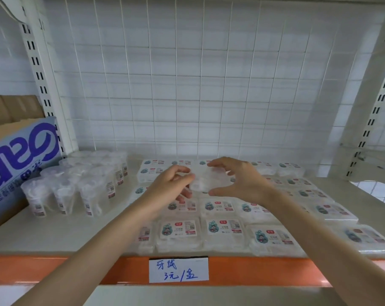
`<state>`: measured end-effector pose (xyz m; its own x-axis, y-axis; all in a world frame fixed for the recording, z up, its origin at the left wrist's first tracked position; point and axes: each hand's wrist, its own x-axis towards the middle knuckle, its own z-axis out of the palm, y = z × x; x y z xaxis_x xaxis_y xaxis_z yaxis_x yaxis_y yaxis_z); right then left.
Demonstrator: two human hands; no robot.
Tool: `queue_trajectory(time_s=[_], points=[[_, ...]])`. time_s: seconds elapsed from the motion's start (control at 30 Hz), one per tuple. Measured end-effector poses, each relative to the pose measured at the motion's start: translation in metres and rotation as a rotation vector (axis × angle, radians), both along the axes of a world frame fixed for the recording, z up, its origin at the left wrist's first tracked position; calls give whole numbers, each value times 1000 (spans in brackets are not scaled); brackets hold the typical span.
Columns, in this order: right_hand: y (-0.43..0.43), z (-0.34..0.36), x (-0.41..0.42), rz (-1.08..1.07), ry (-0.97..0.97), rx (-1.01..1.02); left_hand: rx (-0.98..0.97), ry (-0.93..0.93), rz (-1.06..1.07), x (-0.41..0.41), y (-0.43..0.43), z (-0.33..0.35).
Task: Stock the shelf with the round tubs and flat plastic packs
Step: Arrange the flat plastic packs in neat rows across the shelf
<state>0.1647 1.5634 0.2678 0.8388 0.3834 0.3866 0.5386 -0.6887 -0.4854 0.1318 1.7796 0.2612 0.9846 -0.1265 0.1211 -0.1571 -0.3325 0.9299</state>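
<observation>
A flat clear plastic pack (205,180) hangs above the middle of the shelf, held between both hands. My left hand (171,182) pinches its left edge with thumb and fingers. My right hand (237,180) grips its right side, fingers over the far edge and thumb under the near one. Below them, several flat packs with cartoon labels (224,226) lie in rows across the white shelf (61,235). Several clear round tubs (87,180) stand grouped at the shelf's left.
A blue-and-white cardboard box (17,160) stands at the far left beside a slotted upright (39,69). A wire grid (187,85) backs the shelf. The orange front rail (54,270) carries a handwritten price tag (178,270).
</observation>
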Motion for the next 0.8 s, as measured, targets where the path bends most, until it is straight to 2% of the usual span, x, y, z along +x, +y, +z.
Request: queue_trajectory(time_s=[0.1,0.17,0.33,0.57,0.8], points=[[16,-2,6,-2,10,32,-122,30,67,1,8,-3],[22,-2,7,-11,75,118,-125,15,114,1,11,-7],[25,-7,8,-1,427,491,-105,-2,141,3,14,-16],[17,-12,8,35,352,607,-119,-47,103,4,11,-18],[18,-11,1,245,287,723,-189,-55,242,6,14,-19]])
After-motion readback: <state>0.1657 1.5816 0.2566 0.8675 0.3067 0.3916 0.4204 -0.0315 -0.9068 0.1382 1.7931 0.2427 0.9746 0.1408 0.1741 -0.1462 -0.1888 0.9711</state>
